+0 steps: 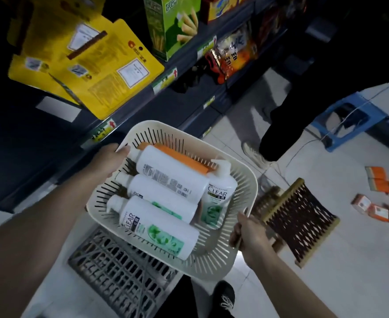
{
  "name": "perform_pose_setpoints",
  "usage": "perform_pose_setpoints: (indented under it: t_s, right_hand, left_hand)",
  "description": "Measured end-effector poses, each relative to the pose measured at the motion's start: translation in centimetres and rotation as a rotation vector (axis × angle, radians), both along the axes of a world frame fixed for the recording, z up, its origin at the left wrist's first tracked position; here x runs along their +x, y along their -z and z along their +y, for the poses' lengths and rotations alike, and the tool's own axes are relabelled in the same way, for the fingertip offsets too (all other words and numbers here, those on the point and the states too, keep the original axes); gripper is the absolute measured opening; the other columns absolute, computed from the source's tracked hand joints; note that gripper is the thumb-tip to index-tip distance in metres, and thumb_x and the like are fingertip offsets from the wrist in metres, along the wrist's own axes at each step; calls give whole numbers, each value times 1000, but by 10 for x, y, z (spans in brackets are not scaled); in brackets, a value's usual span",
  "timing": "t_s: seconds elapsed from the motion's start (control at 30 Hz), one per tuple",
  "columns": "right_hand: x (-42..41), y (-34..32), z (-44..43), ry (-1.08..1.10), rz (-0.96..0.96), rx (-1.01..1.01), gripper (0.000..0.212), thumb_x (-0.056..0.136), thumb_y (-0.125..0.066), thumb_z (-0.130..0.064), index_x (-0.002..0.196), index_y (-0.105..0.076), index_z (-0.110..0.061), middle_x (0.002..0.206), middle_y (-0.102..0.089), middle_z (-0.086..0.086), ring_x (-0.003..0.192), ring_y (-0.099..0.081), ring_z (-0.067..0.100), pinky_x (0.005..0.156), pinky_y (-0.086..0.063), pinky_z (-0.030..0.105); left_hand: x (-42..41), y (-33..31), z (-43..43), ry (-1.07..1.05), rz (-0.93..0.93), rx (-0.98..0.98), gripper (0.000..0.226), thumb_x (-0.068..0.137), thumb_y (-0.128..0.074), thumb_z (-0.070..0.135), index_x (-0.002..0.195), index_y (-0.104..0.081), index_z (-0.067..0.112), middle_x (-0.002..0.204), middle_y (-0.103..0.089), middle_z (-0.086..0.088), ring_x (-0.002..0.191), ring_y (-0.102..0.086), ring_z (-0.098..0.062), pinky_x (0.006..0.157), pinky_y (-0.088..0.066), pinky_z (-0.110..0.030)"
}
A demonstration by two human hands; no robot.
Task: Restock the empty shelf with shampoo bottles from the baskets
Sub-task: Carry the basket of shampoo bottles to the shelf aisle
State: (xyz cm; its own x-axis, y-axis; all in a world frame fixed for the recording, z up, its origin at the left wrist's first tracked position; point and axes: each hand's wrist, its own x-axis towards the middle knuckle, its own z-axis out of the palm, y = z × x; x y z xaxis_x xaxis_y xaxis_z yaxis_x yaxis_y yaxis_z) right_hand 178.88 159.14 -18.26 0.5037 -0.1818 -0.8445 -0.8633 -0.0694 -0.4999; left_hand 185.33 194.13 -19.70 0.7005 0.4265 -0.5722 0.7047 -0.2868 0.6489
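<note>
Cream slotted plastic basket [246, 180], both hands gripping, holds smooth white bottles [166, 182].

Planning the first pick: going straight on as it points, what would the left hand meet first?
Probably the uppermost white bottle, just inside the basket rim the left hand grips; depth unclear.

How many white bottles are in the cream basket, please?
4 in the basket: nearest bottle, middle bottle, farthest bottle side by side, fourth bottle at their right. Others may hide beneath.
</note>
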Motion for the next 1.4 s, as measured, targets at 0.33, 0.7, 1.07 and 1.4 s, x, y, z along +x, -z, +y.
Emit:
perform_pose_setpoints:
  t_s: [0.33,0.7,1.07,1.4]
  right_hand:
    - [-13,24,12,2,85,-49,36,105,-38,-32,79,-45,-7,60,-40,7,59,-49,25,67,-50,41]
    - [-7,6,0,-401,-12,-126,35,105,-36,-27,84,-53,-6,63,-61,9,57,-55,20,58,-48,31]
    - [-19,-28,-39,-981,-184,-328,31,96,-50,-45,97,-56,-14,100,-69,11,92,-66,27,80,-54,39]
    - [-79,-70,-69,-1489,-549,-490,39,97,-48,-43,123,-54,-14,123,-62,8,109,-57,25,82,-45,32]
  left_hand:
    - [27,33,7,150,31,231,41,100,-40,41,107,-62,7,96,-62,-15,92,-60,-35,76,-44,-37]
    - [11,14,-17,337,119,543,30,97,-50,25,117,-45,4,122,-56,-22,110,-55,-41,84,-48,-47]
    - [-70,-31,-75,555,117,874,51,91,-49,48,126,-53,12,132,-53,-7,123,-50,-27,98,-45,-42]
    - [-224,-97,-157,462,188,951,32,95,-46,40,111,-58,15,115,-61,-5,107,-57,-23,92,-44,-35]
